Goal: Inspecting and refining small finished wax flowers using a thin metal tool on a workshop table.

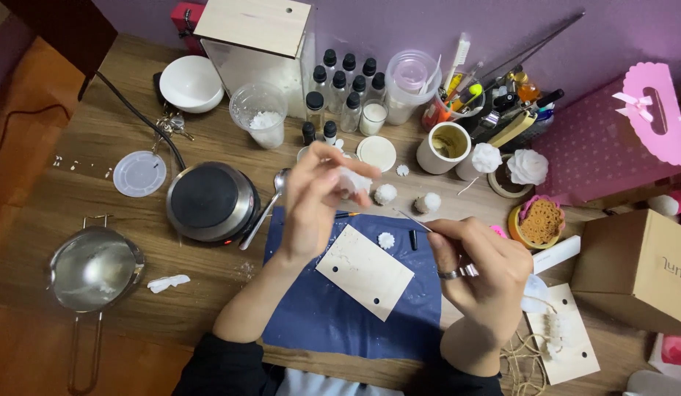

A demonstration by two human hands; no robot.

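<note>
2 hands work a small white wax piece over a blue mat.

The left hand (311, 194) is raised, its fingers (339, 165) pinched narrow around a small white wax flower (354, 180) held just above the mat. The right hand (481, 273), a ring on 1 finger, has its fingers closed on a thin metal pick (412, 219), whose tip points toward the wax flower and stops just short of the left fingers. Below and between both sets of fingers lies a pale board (364, 271) with 2 holes, resting on the blue mat (311, 312) on the wooden tabletop (113, 132). Another small white flower (386, 240) lies on the mat just under the pick. Left of the left fingers sits a round black hot plate (211, 199), with a spoon (266, 209) beside it.
</note>
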